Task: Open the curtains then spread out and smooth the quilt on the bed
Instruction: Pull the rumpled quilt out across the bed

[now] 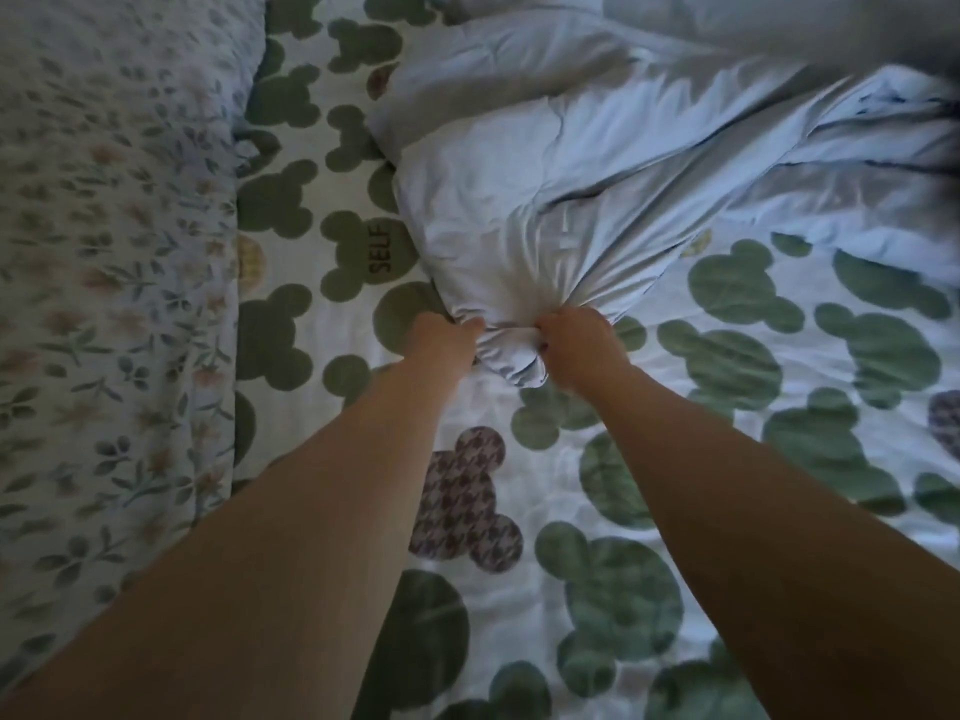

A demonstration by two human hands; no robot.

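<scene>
Pillow (104,304), at 9 o'clock, lies beside the patterned sheet (675,511). Left hand (441,337), at centre, clenches a gathered fold of the quilt (571,174); right hand (574,345), just beside it toward 3 o'clock, grips the same fold. The quilt lies bunched from centre toward 1 o'clock. Step in hand, as judged: spreading the quilt; curtains are out of view. The next move likely calls for drawing the fold toward 6 o'clock, then parting the hands. No container shows.

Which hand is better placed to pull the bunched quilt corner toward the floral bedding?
Probably the left hand: its grip is on the side of the quilt nearest the floral bedding; the right hand would cross over.
</scene>
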